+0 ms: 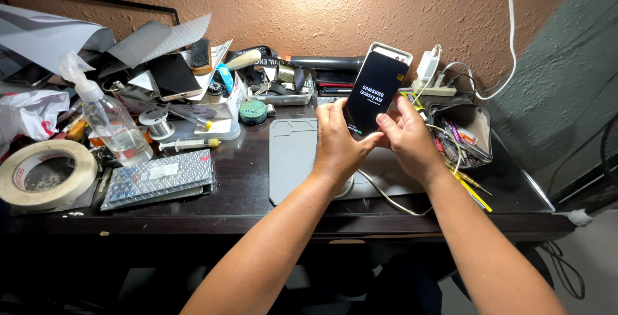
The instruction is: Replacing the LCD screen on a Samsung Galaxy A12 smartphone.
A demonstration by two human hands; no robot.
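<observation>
Upright, smartphone (375,93) tilted right, lower end in both hands (373,141).

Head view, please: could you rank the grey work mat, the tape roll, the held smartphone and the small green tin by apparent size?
1. Grey work mat, partly hidden by the hands.
2. Tape roll, which sits nearer the camera.
3. Smartphone, held up in both hands, so closer too.
4. Green tin.

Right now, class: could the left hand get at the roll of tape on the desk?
Probably yes. The left hand grips the phone with the right hand, but nothing blocks the way to the roll of tape at the near-left edge.
</observation>
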